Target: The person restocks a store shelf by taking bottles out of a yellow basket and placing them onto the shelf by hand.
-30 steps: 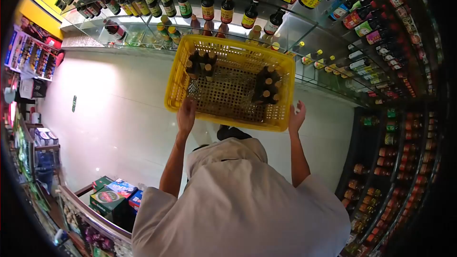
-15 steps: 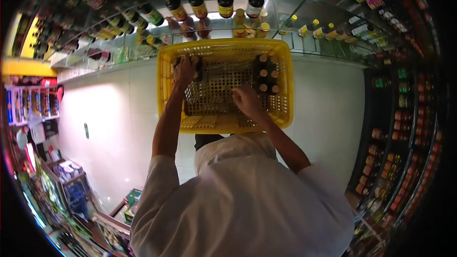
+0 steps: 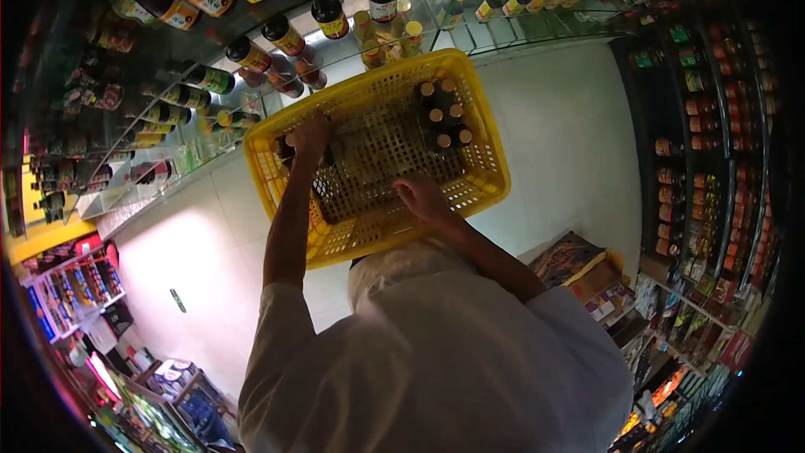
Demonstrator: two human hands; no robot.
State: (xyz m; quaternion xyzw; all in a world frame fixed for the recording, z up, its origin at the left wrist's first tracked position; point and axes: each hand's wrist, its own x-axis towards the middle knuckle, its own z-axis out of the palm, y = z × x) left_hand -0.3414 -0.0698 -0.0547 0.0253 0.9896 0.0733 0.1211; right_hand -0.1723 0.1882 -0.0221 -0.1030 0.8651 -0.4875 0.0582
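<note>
Head view: A yellow crate sits in front of the person, alongside a glass shelf unit with labelled bottles. The left hand reaches into the crate's left end, over capped bottles; its grip is hidden, so whether it holds one cannot be told. The right hand is over the crate's middle, fingers half-curled; how far they close cannot be told.

Labels: shelf bottles carry a yellow label with red characters and a white label; the lettering is too small to read.

Clearances: six capped bottles stand at the crate's right end, near its wall. Bare perforated base lies between the groups. Pale floor is open between the crate's right rim and a dark rack of jars.
</note>
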